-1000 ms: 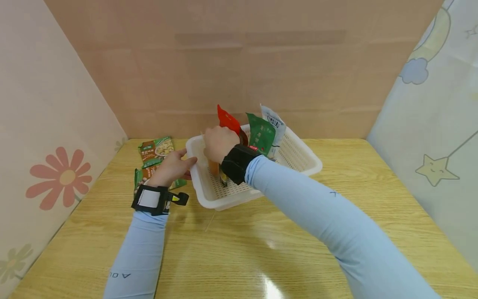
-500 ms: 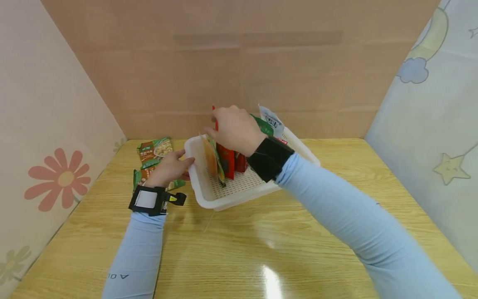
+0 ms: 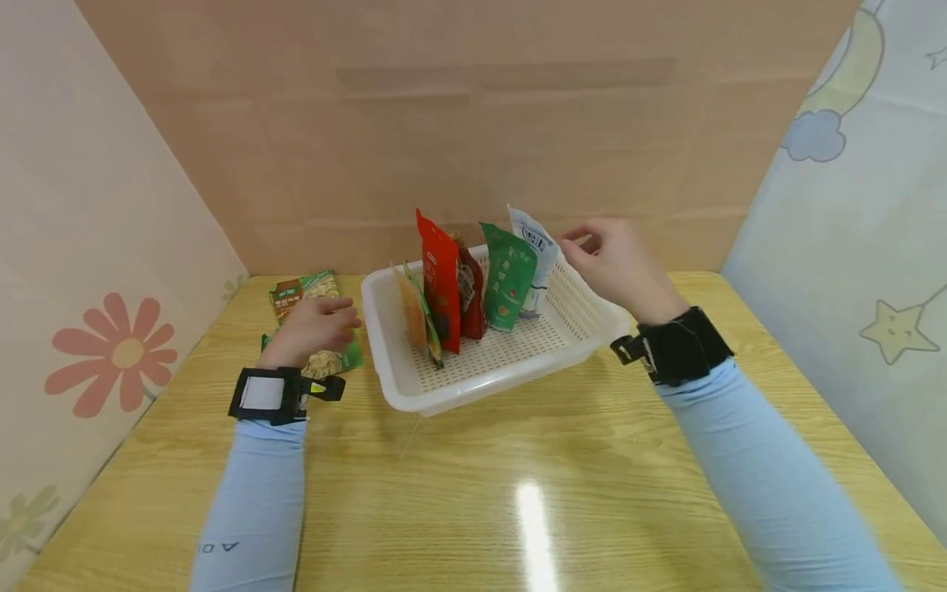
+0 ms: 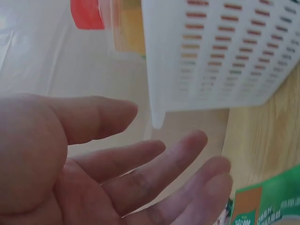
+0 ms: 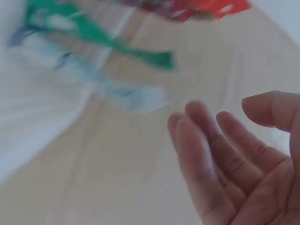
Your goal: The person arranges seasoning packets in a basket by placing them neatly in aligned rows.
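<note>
A white perforated plastic basket (image 3: 496, 380) stands on the table with several snack packets upright in it. From left to right these are an orange-tan packet (image 3: 411, 308), a thin green-edged one (image 3: 429, 316), a red bag (image 3: 441, 284), a dark red bag (image 3: 471, 292), a green bag (image 3: 509, 275) and a pale blue-white bag (image 3: 538, 255). My left hand (image 3: 311, 329) hangs just left of the basket, fingers loosely bent and holding nothing. Beside the pale bag, over the basket's right end, my right hand (image 3: 617, 263) is raised, fingers relaxed and nothing held.
Two flat green-and-brown packets lie on the table left of the basket, the rear packet (image 3: 303, 292) and the front packet (image 3: 348, 353), partly under my left hand. A brown backdrop (image 3: 473, 148) rises behind the table (image 3: 459, 510). Patterned sheets hang at both sides.
My right hand has come out from among the packets and moved right, past the pale bag. My left hand has let go of the basket's left rim and drawn back left.
</note>
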A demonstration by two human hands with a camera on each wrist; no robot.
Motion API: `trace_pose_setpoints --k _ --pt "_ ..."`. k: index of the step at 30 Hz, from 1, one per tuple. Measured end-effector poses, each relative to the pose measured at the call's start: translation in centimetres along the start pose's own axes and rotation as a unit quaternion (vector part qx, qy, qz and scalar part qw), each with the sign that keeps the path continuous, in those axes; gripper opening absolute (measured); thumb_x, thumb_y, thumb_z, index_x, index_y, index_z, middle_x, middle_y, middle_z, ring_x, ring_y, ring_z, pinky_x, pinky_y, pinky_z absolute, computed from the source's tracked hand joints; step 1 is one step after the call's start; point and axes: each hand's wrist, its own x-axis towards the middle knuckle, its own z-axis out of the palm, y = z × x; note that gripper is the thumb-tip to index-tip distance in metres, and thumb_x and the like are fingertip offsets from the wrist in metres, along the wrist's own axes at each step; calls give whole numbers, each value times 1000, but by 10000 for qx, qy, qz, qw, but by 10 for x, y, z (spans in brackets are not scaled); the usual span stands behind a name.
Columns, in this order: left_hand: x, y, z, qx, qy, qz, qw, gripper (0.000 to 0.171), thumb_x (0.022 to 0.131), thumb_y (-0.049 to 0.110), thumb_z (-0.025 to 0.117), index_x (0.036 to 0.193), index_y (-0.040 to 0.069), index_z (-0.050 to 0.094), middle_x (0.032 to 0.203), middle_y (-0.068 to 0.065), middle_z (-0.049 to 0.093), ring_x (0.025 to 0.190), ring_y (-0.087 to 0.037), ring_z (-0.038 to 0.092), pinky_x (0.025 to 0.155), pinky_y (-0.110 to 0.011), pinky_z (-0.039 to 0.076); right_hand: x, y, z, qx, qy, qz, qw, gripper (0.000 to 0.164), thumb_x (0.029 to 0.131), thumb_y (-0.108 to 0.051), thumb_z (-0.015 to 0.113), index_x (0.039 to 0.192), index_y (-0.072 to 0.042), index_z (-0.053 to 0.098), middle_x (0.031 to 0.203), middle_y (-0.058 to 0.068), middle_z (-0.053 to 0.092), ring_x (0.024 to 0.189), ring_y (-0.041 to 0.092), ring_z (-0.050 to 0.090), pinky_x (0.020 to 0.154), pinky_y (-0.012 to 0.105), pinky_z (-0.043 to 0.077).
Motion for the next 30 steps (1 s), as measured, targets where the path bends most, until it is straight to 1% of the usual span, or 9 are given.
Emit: trace_pose_setpoints --k 7,12,16,19,22,25,28,29,30 --pt "-5 -13 -17 855 148 -92 9962 58 103 36 51 147 -1 43 138 -28 52 113 -41 60 92 -50 52 -28 62 14 -33 -74 694 9976 43 102 -27 51 132 3 59 121 25 63 106 40 61 84 52 51" --pt "-13 -36 -32 1824 71 -91 9832 64 101 33 56 145 -11 39 137 -36 47 117 -49 53 90 -56 49 -39 88 28 11 -378 933 9949 54 103 -36 50 138 5 52 127 26 59 111 41 60 83 51 52" --pt "-16 -58 -44 2248 59 -359 9737 75 98 36 61 145 -15 33 134 -41 45 82 -42 65 67 -50 56 -42 99 34 116 -581 1009 9931 59 103 -41 49 139 6 50 128 28 58 114 42 57 87 54 50" --pt "-17 -69 -48 2380 -141 -588 9694 85 94 42 65 148 -13 28 128 -39 50 62 -33 59 53 -42 52 -43 103 37 293 -686 1109 9910 60 104 -43 48 139 6 51 126 27 60 113 39 57 90 53 48" --pt "-17 -75 -46 2737 -453 -558 9591 97 91 49 67 150 -14 22 134 -40 45 95 -46 60 75 -51 53 -43 104 40 557 -765 1301 9870 61 104 -44 46 139 5 52 122 24 62 105 35 59 86 48 49" --pt "-16 -80 -42 3057 -649 -400 9491 104 90 51 68 149 -17 15 145 -45 27 130 -60 30 100 -67 36 -44 105 44 862 -832 1492 9815 60 104 -44 46 137 6 53 118 24 63 97 34 60 80 43 52" --pt "-15 -84 -38 3241 -708 -118 9433 104 91 47 67 148 -20 11 149 -47 10 135 -65 8 106 -72 20 -45 106 47 1168 -856 1608 9763 60 105 -42 45 134 9 55 117 26 63 94 35 63 79 43 55" --pt "-15 -86 -36 3275 -726 5 9421 103 93 46 66 147 -21 10 149 -47 10 135 -65 8 106 -72 19 -46 106 48 1215 -843 1622 9756 60 105 -42 45 133 10 55 117 27 63 93 36 64 80 44 56" --pt "-15 -87 -35 3323 -738 115 9402 101 94 45 65 147 -21 11 146 -46 22 133 -63 20 105 -70 27 -46 107 49 1252 -834 1629 9751 60 105 -42 45 132 10 56 117 27 63 92 35 64 80 44 56"
